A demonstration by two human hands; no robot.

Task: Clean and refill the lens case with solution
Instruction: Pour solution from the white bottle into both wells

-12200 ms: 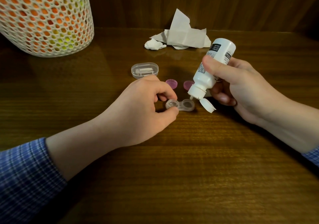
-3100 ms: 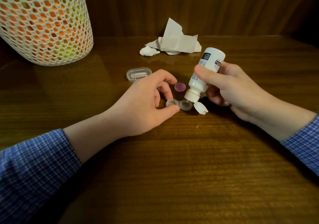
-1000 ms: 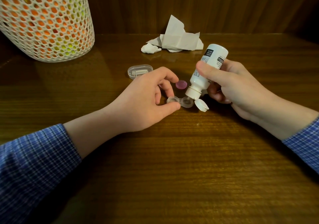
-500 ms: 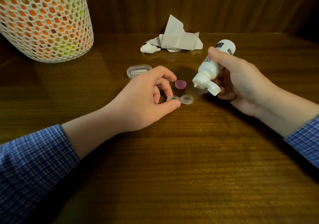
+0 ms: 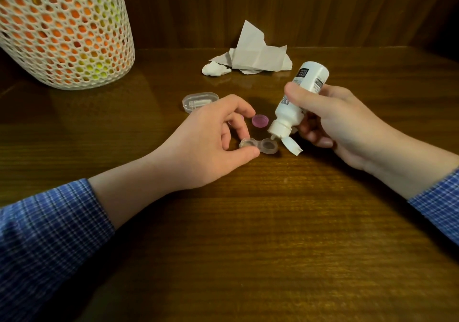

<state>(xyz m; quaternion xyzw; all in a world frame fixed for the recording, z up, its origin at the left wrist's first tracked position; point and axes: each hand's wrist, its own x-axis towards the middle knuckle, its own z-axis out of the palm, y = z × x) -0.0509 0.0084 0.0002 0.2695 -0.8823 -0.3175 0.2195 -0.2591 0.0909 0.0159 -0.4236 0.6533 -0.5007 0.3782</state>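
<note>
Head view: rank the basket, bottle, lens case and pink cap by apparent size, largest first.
1. Basket, though cut off by the frame.
2. Bottle.
3. Lens case.
4. Pink cap.
All sit at a similar distance, so the order looks reliable.

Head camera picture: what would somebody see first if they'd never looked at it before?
Probably the small white plastic solution bottle, tipped nozzle-down in the right hand over the clear two-well lens case mid-table. The left hand pinches that case's left well. Next, the big white mesh basket glowing orange at the back left.
</note>
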